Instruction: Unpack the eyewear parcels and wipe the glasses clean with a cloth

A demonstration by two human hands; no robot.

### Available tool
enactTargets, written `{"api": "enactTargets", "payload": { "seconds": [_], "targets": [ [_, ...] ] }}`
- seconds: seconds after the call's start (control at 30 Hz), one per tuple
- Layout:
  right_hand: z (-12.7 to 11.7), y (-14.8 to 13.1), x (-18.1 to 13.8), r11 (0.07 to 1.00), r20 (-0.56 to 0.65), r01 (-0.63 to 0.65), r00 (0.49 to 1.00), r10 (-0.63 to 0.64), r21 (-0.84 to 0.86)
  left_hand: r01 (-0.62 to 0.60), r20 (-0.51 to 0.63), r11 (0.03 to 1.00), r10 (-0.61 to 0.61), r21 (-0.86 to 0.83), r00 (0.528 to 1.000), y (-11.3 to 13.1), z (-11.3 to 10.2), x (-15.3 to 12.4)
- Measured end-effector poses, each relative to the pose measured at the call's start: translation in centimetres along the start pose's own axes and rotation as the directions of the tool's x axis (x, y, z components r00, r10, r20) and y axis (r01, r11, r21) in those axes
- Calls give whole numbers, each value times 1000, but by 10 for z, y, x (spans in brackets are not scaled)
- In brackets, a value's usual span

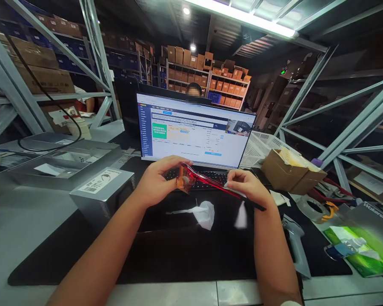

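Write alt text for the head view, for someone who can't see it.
A person's left hand and right hand hold a glossy red item above a black mat, before a lit monitor; a gray box stands left.

Hands [158, 180] gripping red object [206, 179], lit monitor [185, 146]

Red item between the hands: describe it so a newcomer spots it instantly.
Find the lit monitor. In front of it, over the keyboard, the left hand and right hand hold a slim item; its glossy red sets it apart from that black keyboard.
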State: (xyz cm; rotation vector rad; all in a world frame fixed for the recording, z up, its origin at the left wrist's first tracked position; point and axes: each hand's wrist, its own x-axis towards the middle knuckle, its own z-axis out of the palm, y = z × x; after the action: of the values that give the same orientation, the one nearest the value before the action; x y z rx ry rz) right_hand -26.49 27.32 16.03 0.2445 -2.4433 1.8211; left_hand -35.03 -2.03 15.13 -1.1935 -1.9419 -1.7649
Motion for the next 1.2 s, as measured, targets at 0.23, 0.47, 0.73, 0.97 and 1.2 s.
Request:
{"api": "enactTargets", "payload": {
  "seconds": [0.23, 0.47, 0.73, 0.97, 1.2],
  "targets": [
    [50, 15, 25, 919, -91, 30, 996, 7, 394, 184, 15, 766, -222, -615, 975, -13, 51, -2],
    [48, 17, 31, 913, -335, 253, 932, -140, 321, 211, -113, 458, -584, -864, 804, -29, 68, 8],
    [42, 9, 8, 941, -43, 191, 977, -211, -280, 385, 93, 763, -398, -519, 913, -23, 54, 3],
    [4, 11, 16, 899, -563, 404, 788, -249, 168, 306, -23, 896, -330, -321, 944, -10, 38, 6],
    [45, 7, 7, 928, -126, 292, 937, -326, -234, 287, -139, 869, -368, -403, 919, -15, 43, 6]
  ]
}}
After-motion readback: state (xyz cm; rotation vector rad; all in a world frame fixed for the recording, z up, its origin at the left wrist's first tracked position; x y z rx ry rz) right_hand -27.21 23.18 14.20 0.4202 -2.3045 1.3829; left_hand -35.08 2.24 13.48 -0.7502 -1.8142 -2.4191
